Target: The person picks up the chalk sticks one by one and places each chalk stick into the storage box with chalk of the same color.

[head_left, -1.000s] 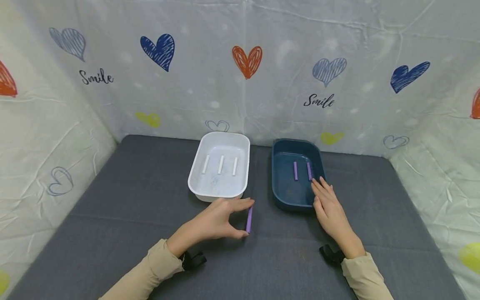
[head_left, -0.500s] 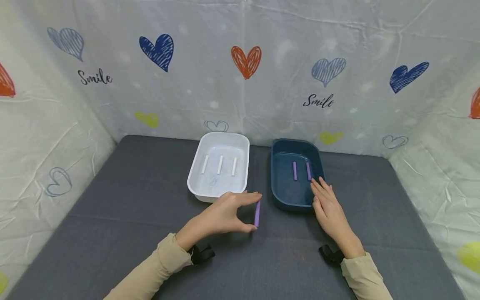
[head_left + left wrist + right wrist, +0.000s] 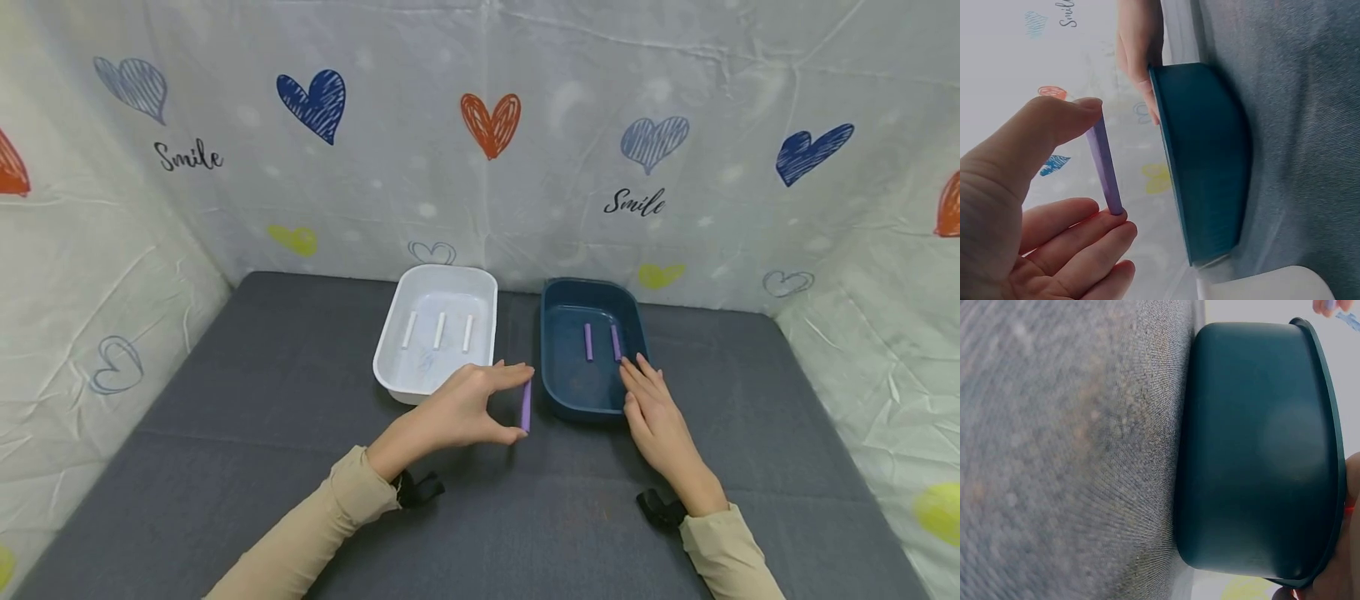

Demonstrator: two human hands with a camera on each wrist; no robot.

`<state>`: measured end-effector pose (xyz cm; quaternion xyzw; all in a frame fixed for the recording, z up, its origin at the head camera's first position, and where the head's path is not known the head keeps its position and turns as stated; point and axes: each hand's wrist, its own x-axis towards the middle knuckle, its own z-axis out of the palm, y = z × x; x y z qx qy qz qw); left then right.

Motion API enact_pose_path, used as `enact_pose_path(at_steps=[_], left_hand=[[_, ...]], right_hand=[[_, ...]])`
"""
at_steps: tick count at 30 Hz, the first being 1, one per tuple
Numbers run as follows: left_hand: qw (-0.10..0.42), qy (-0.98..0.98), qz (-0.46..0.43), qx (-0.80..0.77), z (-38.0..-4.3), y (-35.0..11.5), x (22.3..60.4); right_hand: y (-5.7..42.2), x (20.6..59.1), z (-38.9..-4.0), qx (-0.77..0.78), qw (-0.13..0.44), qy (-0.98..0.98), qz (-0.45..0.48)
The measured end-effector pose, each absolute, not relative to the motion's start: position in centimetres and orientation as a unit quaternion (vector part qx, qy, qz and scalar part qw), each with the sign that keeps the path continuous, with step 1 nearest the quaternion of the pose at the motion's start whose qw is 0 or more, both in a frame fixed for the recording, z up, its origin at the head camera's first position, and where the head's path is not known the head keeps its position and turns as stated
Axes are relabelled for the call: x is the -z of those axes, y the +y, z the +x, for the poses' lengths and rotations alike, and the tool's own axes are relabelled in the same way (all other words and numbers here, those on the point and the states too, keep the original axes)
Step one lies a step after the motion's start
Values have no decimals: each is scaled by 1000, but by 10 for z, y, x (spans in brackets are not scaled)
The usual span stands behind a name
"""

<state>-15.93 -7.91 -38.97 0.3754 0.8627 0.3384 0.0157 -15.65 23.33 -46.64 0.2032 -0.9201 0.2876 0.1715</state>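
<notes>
My left hand (image 3: 457, 407) pinches a purple chalk stick (image 3: 527, 406) by its two ends, thumb at one end and fingertips at the other. It hangs above the table between the trays, nearer the dark blue one. In the left wrist view, the chalk (image 3: 1104, 164) spans the gap between thumb and fingers. My right hand (image 3: 663, 421) rests on the right rim of the dark blue tray (image 3: 573, 400), its fingers fairly straight. Two purple chalk sticks (image 3: 588, 342) lie inside that tray, one close to my right fingertips. The right wrist view mostly shows the tray's outer wall (image 3: 1254, 450).
A white tray (image 3: 390, 367) holding three white chalk sticks (image 3: 439, 331) stands left of the dark blue tray, behind my left forearm. Both sit on a grey cloth-covered table (image 3: 300, 358). A pale curtain (image 3: 412, 50) with printed hearts rises along the back and sides.
My left hand has carried the purple chalk right and farther away from me, closer to the dark blue tray. My right hand and both trays stay as they were.
</notes>
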Motion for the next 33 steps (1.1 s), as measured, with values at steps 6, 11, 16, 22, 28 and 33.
enact_pose_path(at_steps=[6, 11, 16, 22, 28, 33], left_hand=[[18, 867, 375, -329, -168, -74, 385], [28, 872, 372, -318, -174, -68, 378], [29, 876, 372, -307, -180, -61, 372], [12, 873, 383, -301, -188, -54, 366], [14, 877, 383, -289, -197, -45, 360], [23, 882, 376, -282, -205, -37, 357]], right_hand=[[233, 467, -157, -287, 172, -920, 206], [233, 466, -158, -286, 170, -920, 205], [233, 466, -157, -288, 170, -920, 206], [234, 468, -157, -288, 173, -919, 208], [233, 468, -157, -290, 176, -917, 209], [234, 468, -158, -289, 177, -917, 210]])
